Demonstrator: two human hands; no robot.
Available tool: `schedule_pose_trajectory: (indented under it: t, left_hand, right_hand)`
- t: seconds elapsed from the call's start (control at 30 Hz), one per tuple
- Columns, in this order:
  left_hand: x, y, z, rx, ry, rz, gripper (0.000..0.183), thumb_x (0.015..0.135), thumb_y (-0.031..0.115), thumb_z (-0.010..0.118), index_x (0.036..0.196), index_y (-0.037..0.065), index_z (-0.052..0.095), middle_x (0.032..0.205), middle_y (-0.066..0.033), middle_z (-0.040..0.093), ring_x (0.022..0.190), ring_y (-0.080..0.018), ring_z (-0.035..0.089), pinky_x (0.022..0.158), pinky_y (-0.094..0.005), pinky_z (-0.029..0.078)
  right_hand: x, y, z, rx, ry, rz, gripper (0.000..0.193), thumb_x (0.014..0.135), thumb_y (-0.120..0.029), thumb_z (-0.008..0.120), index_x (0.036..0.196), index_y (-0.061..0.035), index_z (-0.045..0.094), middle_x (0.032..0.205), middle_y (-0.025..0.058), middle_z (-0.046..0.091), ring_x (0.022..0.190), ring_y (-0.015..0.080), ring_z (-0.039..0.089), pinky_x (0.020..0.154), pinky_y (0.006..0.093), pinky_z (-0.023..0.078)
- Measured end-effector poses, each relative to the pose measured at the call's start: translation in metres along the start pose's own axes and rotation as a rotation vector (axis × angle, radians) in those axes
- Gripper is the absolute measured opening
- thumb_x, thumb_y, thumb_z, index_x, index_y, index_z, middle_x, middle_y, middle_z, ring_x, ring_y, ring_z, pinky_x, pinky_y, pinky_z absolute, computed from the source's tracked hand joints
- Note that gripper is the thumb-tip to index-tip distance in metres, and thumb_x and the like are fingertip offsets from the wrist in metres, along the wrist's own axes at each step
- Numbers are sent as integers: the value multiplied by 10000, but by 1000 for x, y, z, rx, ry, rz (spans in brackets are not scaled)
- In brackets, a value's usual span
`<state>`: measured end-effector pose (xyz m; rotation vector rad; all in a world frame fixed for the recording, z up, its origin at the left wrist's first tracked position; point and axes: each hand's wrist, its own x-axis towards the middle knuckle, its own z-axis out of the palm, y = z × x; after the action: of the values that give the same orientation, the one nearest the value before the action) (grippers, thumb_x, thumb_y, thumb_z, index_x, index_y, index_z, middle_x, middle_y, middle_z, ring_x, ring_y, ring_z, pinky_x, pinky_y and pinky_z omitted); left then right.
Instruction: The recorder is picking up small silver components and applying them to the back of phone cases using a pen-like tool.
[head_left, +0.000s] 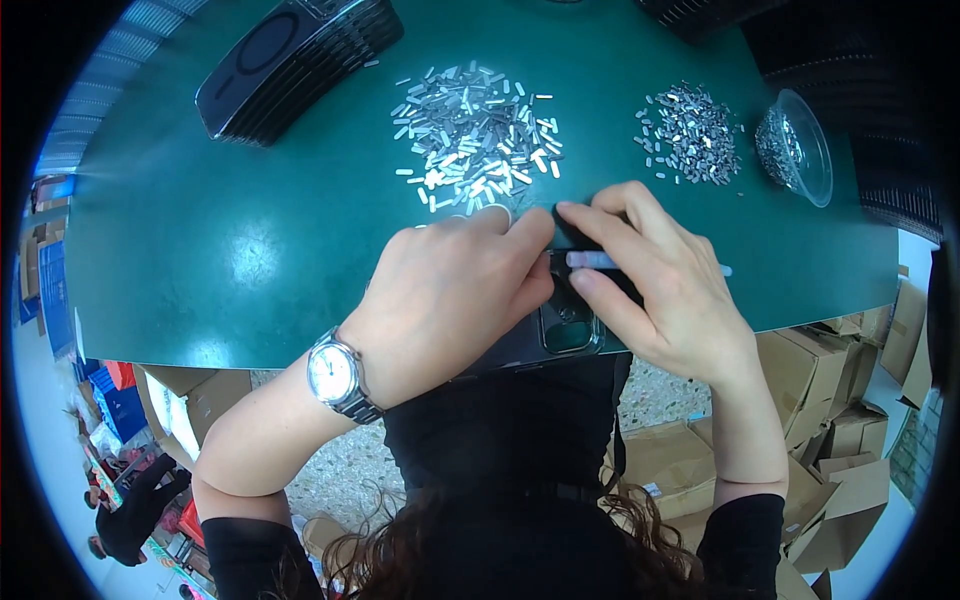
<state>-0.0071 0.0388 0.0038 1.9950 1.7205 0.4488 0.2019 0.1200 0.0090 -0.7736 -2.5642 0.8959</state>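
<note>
"Nearest the lens?"

"Loose brown hair (372, 548) along the bottom, over a black top (500, 435). Moving on."

"Main item?"

"Dark phone case (570, 335), at the near edge of the green table (250, 325), under both hands. Camera cutout shows between them; most of the rest is covered."

"Right hand (655, 275), grip?"

"Narrow, pen-style. Holds a pale stick (595, 260); one end points at the case, the other pokes out past the hand's right side. Thumb tip sits just beside the stick, index finger reaches out beyond it. Exact pinch point hidden."

"Left hand (460, 270)?"

"Back of the hand up, fingers curled, thumb and index close together at the case. Can't tell if anything's pinched; the hand blocks it. Silver watch (335, 372) on that wrist."

"Around them?"

"Just beyond the left hand, a scattered pile of silvery strips (460, 135). Farther right, a pile of smaller metal pieces (695, 135), then a clear bowl (822, 165) with more of those small bits. Far left, a leaning row of dark cases (265, 50)."

"Off the table?"

"Cardboard boxes (805, 370) at right, speckled floor (355, 465) below, blue crate (120, 402) at left. Someone in dark clothes (130, 515) lower left, well apart."
</note>
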Motion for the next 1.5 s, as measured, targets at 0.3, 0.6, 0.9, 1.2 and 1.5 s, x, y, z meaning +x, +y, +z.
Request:
schedule_pose_trajectory:
  t: [0.3, 0.6, 0.9, 1.2, 1.5]
  left_hand:
    - [1, 0, 2, 6, 34, 14, 212, 978, 233, 713, 940, 84, 567, 761, -99, 614, 687, -351, 663, 583, -480, 510]
    - [-1, -6, 3, -2, 41, 84, 206, 964, 189, 730, 938, 75, 561, 759, -97, 608, 679, -350, 654, 578, -472, 503]
    - [-3, -6, 2, -15, 26, 76, 190, 955, 166, 728, 947, 65, 567, 776, -110, 611, 694, -357, 659, 588, -474, 508]
    - [-5, -5, 1, -36, 79, 15, 183, 978, 130, 691, 937, 46, 534, 776, -129, 607, 692, -379, 645, 601, -492, 502]
    - [-8, -8, -84, -741, -550, -341, 547, 985, 346, 788, 1375, 15, 595, 1075, -35, 691, 904, -106, 636, 784, -280, 524]
  right_hand:
    - [-3, -9, 6, -483, 10, -147, 325, 880, -110, 733, 1190, -14, 735, 891, 38, 576, 831, 175, 617, 594, 308, 562]
    - [-3, -6, 17, -480, -2, -162, 376, 852, -76, 715, 1215, 23, 718, 892, 41, 570, 830, 170, 621, 573, 293, 554]
    - [-1, -2, 12, -459, 12, -203, 368, 857, -107, 717, 1207, 5, 729, 913, 24, 578, 830, 168, 607, 560, 297, 543]
    - [4, -7, 25, -487, 120, -152, 222, 849, -119, 727, 1066, -72, 744, 870, -2, 570, 831, 176, 602, 572, 301, 513]
    - [-2, 7, 6, -541, 516, -473, 394, 766, -152, 802, 1160, -152, 801, 892, -11, 561, 707, 160, 519, 545, 286, 409]
